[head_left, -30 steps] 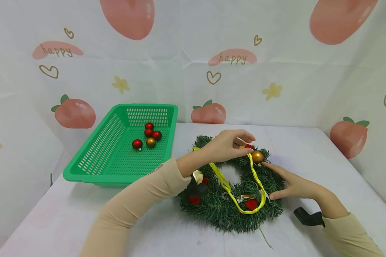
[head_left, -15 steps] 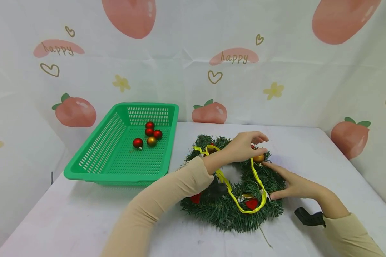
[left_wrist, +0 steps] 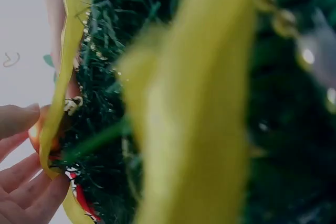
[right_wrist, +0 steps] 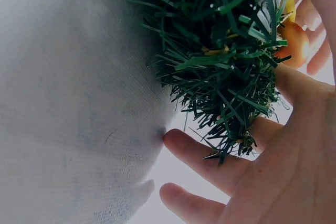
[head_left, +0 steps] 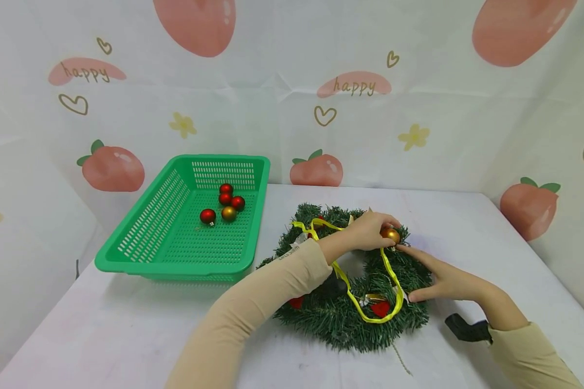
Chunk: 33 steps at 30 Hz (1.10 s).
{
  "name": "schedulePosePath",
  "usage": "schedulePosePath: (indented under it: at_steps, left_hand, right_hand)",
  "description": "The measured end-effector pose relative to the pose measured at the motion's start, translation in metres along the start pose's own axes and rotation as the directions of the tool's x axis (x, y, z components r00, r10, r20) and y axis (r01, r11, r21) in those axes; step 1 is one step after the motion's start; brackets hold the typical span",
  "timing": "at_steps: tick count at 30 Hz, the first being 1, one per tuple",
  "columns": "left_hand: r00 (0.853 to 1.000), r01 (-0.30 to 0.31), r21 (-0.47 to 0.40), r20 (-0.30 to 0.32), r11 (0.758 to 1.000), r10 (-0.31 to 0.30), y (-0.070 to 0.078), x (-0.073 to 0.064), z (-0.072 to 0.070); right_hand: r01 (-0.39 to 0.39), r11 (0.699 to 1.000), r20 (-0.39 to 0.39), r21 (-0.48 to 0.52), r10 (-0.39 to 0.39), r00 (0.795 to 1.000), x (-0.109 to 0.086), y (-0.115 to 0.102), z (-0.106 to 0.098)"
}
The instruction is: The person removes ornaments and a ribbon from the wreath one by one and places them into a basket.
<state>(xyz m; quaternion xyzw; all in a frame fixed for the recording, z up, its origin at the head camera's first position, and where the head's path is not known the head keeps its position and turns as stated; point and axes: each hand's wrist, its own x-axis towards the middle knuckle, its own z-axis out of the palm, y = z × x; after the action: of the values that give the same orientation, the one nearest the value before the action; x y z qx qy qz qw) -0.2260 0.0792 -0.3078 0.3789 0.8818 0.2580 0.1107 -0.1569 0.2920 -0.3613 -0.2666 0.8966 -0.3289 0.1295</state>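
A green tinsel wreath [head_left: 340, 324] lies on the white table, with a long yellow ribbon [head_left: 388, 265] looped over it. At its far right side sits a gold ball ornament [head_left: 391, 234]. My left hand [head_left: 369, 231] reaches across the wreath and holds this ball; in the left wrist view its thumb and fingers are around the ball [left_wrist: 42, 129], partly behind the ribbon. My right hand [head_left: 445, 282] holds the wreath's right edge, thumb on top. Some of its fingers [right_wrist: 202, 156] reach under the branches in the right wrist view. Red pieces and a gold strip decorate the wreath.
A green slotted basket [head_left: 108, 258] stands at the left, holding several red balls [head_left: 207, 216] and one gold ball [head_left: 229, 214]. A thin cord [head_left: 401, 359] trails from the wreath's front edge. Behind the table hangs a fruit-patterned cloth [head_left: 272, 70].
My left hand has moved right and then down onto the gold ball, its fingers coming around it. My right hand and the wreath have stayed in place.
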Motion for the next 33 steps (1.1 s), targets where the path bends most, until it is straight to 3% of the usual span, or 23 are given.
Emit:
schedulePosePath:
  at_steps: [12, 18, 26, 33]
  left_hand:
    - [1.0, 0.002, 0.059, 0.015, 0.998, -0.003, -0.001, -0.002, 0.0]
    - [1.0, 0.0, 0.082, -0.009, 0.997, 0.0, -0.003, -0.003, -0.001]
    - [0.999, 0.012, 0.043, -0.037, 0.999, -0.01, -0.004, -0.01, -0.008]
    - [0.997, -0.042, -0.01, -0.07, 0.999, 0.041, -0.003, -0.017, -0.015]
  right_hand:
    - [0.007, 1.0, -0.004, -0.008, -0.007, 1.0, 0.0, 0.002, 0.0]
    - [0.01, 1.0, 0.002, -0.005, -0.01, 1.0, 0.001, 0.004, 0.001]
    - [0.006, 1.0, 0.0, -0.016, -0.006, 1.0, 0.001, 0.005, 0.001]
    - [0.012, 0.999, -0.001, -0.033, -0.012, 1.0, 0.001, 0.005, 0.001]
